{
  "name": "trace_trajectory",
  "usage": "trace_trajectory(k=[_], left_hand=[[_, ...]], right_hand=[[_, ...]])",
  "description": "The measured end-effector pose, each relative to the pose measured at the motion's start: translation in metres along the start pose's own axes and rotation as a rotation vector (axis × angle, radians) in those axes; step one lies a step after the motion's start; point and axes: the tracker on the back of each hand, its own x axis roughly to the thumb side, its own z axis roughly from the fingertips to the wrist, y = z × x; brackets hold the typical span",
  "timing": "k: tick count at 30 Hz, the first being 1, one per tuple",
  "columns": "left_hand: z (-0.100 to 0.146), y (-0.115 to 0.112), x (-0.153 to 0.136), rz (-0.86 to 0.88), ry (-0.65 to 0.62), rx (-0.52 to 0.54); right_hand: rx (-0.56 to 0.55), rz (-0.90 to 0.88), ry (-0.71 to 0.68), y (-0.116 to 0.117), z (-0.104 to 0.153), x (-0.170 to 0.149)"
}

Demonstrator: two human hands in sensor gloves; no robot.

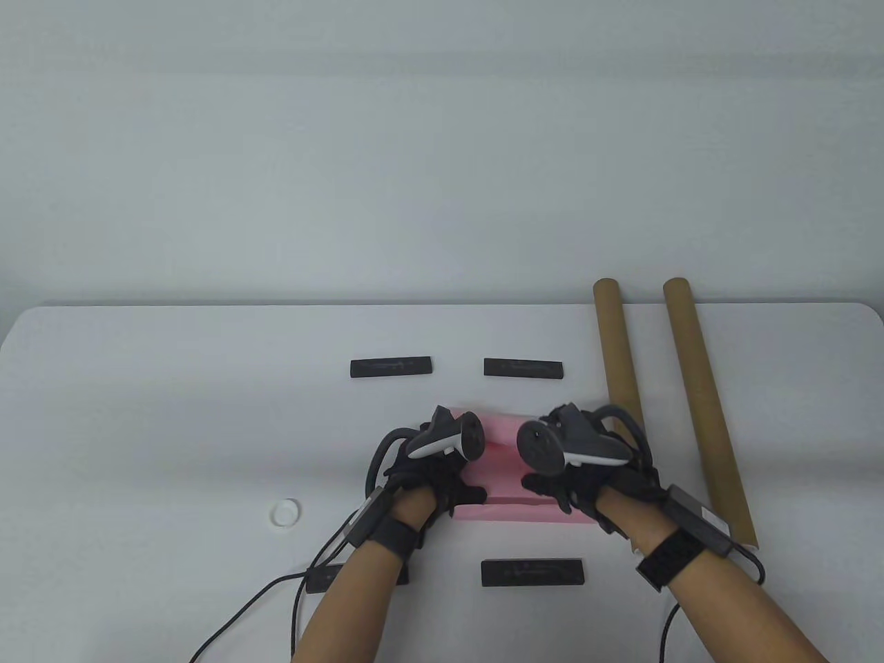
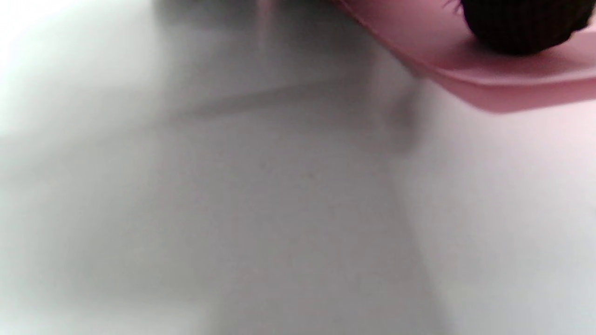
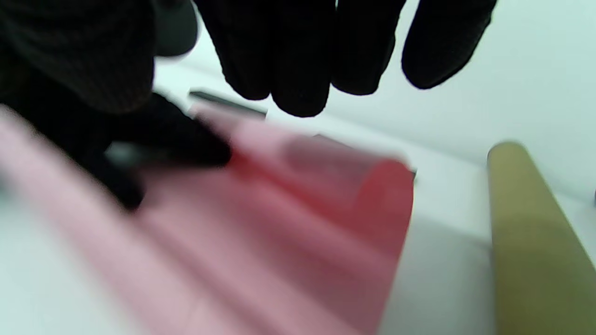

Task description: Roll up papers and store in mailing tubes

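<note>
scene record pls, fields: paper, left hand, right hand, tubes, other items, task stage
paper: pink sheet on the table, far edge curled up into a partial roll
left hand: left hand on the sheet's left part, thumb on the paper; grip unclear
right hand: right hand on the sheet's right part; grip unclear
tubes: two brown mailing tubes, side by side on the right
other items: four black bars; small clear ring
task stage: rolling underway, nothing in a tube yet

Black gloves (image 1: 442, 483), grey-white trackers (image 1: 445, 436), black cables (image 1: 276, 594).
</note>
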Motion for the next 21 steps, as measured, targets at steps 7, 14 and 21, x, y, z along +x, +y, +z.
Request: trace_trajectory(k=[7,14,21], left_hand=[[0.004,0.002,0.004,-0.034,0.015,-0.023],[0.024,0.012,0.0,-0.083,0.015,0.029],[0.093,0.034,-0.009,0.026,-0.129,0.34]], right_hand=[[0.031,0.06,0.026,0.067,0.017,0.003],[-0.154,0.028,0.052,0.044,0.034,0.009],[-0.221,-0.065,0.113,0.021,0.072,0.029]])
